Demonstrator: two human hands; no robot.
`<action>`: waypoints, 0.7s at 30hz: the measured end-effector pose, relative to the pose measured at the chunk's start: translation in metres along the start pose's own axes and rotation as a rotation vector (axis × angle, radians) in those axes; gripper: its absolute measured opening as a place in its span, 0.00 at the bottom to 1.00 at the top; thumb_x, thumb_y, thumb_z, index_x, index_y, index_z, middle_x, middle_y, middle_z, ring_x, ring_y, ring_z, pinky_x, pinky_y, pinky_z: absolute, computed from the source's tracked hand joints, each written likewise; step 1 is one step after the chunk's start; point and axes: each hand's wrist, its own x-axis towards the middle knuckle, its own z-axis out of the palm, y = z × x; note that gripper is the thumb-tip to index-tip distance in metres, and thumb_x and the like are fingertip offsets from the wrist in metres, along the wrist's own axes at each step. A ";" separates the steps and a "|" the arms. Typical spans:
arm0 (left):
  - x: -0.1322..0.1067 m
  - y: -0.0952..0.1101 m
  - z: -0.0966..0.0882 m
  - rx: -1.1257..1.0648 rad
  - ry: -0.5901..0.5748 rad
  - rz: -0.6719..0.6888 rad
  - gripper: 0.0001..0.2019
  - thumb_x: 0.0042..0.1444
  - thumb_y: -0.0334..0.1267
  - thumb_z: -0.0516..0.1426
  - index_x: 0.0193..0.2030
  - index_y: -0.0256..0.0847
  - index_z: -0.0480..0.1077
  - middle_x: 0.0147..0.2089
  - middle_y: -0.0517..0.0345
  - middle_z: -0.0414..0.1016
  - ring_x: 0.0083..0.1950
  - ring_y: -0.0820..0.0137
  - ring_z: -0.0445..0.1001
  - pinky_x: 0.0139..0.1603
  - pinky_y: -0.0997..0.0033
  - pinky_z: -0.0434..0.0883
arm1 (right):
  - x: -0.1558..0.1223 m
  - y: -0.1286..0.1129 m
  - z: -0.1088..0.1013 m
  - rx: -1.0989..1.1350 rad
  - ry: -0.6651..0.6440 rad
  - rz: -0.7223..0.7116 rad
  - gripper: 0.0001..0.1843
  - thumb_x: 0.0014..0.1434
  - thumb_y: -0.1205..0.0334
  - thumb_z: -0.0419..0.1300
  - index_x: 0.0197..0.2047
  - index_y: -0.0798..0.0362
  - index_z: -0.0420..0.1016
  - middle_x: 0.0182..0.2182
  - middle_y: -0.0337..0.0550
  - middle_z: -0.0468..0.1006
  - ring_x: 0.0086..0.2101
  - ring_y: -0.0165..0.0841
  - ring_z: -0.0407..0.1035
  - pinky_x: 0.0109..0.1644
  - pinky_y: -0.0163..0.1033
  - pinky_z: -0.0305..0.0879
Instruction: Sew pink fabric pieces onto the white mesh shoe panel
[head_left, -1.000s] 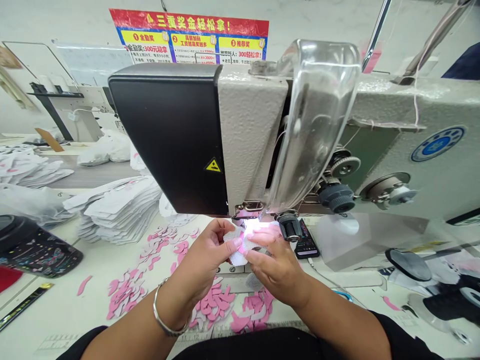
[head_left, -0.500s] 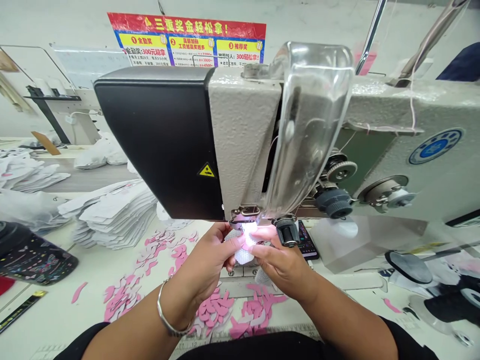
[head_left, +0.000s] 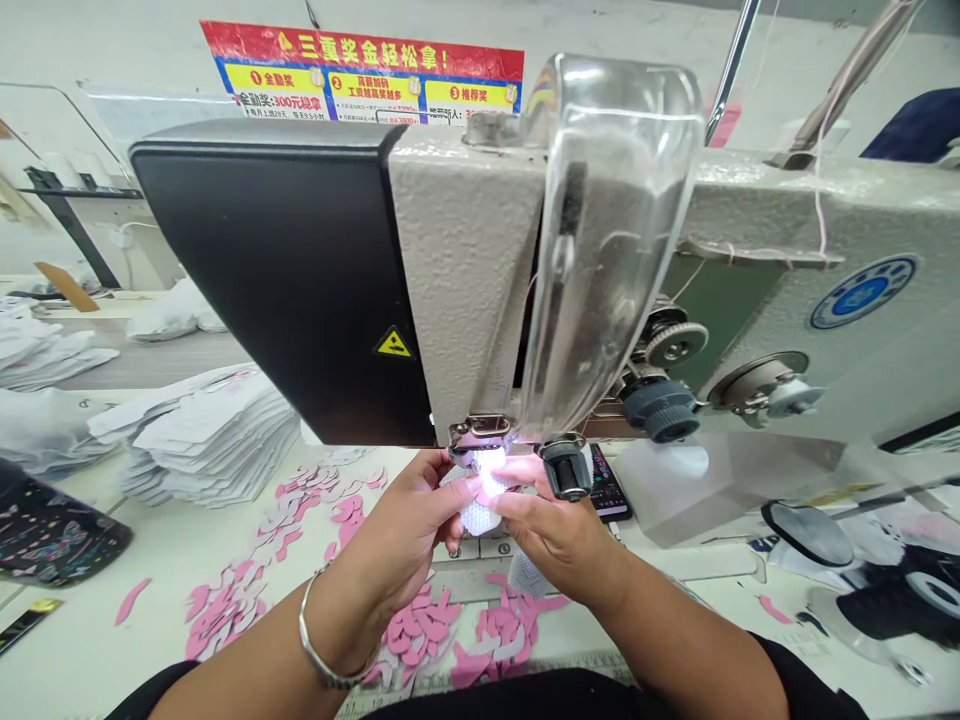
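Note:
A small white mesh fabric piece (head_left: 480,515) sits under the presser foot (head_left: 480,433) of an industrial sewing machine (head_left: 465,270), lit by the machine's bright lamp. My left hand (head_left: 409,520), with a silver bracelet (head_left: 319,645) on its wrist, pinches the piece from the left. My right hand (head_left: 551,530) holds it from the right, fingertips close to the left hand's. The fingers hide the needle area and part of the mesh. A second mesh scrap (head_left: 527,575) lies just below my right hand.
Several pink foam cutouts (head_left: 420,625) lie scattered on the white table (head_left: 150,545) around my hands. Stacked white fabric pieces (head_left: 210,435) stand left of the machine. A phone (head_left: 606,485) lies right of the foot, beneath a transparent guard (head_left: 607,230).
The whole scene has shifted left and slightly up in view as my head moved. Both hands still pinch the mesh under the presser foot, with little change in their grip.

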 end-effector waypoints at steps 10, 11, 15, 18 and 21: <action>0.001 0.000 0.001 -0.030 0.009 -0.015 0.13 0.52 0.39 0.66 0.42 0.40 0.71 0.34 0.62 0.69 0.23 0.79 0.64 0.20 0.79 0.64 | -0.002 0.003 0.003 -0.013 -0.023 0.057 0.12 0.64 0.66 0.58 0.47 0.41 0.78 0.40 0.44 0.75 0.44 0.37 0.70 0.50 0.46 0.69; 0.001 0.000 0.000 -0.032 0.001 -0.015 0.13 0.52 0.39 0.66 0.42 0.40 0.71 0.34 0.62 0.69 0.23 0.79 0.64 0.21 0.79 0.65 | -0.002 0.004 0.003 0.001 -0.022 0.055 0.12 0.64 0.66 0.58 0.47 0.42 0.78 0.40 0.44 0.75 0.44 0.37 0.70 0.50 0.46 0.69; -0.001 -0.001 -0.001 -0.030 -0.028 -0.010 0.13 0.53 0.41 0.66 0.42 0.41 0.70 0.35 0.62 0.70 0.23 0.79 0.64 0.20 0.79 0.65 | -0.001 0.004 0.004 0.085 -0.018 0.026 0.14 0.65 0.69 0.56 0.49 0.43 0.76 0.44 0.44 0.75 0.46 0.37 0.70 0.52 0.47 0.67; -0.003 0.001 -0.001 -0.015 -0.026 -0.019 0.14 0.52 0.42 0.67 0.41 0.41 0.70 0.35 0.61 0.69 0.24 0.79 0.65 0.21 0.79 0.66 | 0.000 0.005 0.004 0.103 -0.005 0.016 0.16 0.64 0.70 0.55 0.50 0.43 0.75 0.45 0.45 0.74 0.47 0.36 0.70 0.53 0.47 0.67; -0.004 0.005 0.001 0.028 -0.033 -0.035 0.15 0.52 0.42 0.67 0.43 0.41 0.70 0.35 0.61 0.70 0.25 0.78 0.66 0.24 0.78 0.68 | 0.001 0.007 0.004 0.112 0.015 -0.006 0.14 0.65 0.70 0.55 0.49 0.44 0.75 0.46 0.45 0.74 0.47 0.37 0.71 0.53 0.48 0.67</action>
